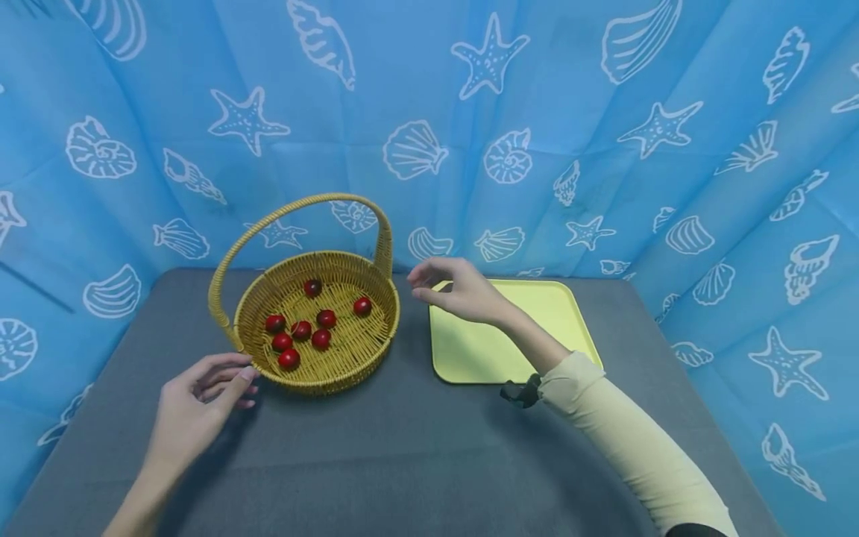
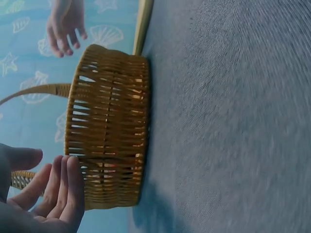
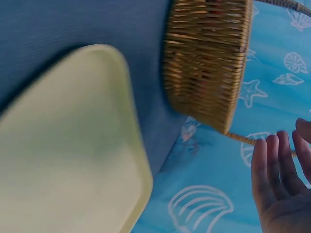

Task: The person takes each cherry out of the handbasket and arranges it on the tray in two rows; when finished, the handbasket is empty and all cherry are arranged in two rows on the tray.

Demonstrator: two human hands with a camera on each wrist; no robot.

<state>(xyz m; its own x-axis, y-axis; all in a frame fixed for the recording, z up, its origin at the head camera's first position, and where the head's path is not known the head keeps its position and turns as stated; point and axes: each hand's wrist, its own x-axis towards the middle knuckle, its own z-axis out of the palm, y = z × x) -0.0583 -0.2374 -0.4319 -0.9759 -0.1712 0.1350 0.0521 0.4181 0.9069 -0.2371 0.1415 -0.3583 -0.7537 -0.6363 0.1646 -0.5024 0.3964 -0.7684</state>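
A yellow-brown woven basket with a tall arched handle stands on the left part of the table. Inside lie several small, round, glossy red fruits; their exact kind is unclear. At the basket's front left, my left hand has its fingertips by the rim, thumb apart from the fingers. Whether they touch the wicker I cannot tell. My right hand hovers just right of the basket, fingers loosely bent and nothing held, over the back left corner of a pale yellow tray.
A dark grey cloth covers the table. Behind and at both sides hangs a blue curtain with white shells and starfish, close to the table's back edge. The basket's handle arches high toward the curtain.
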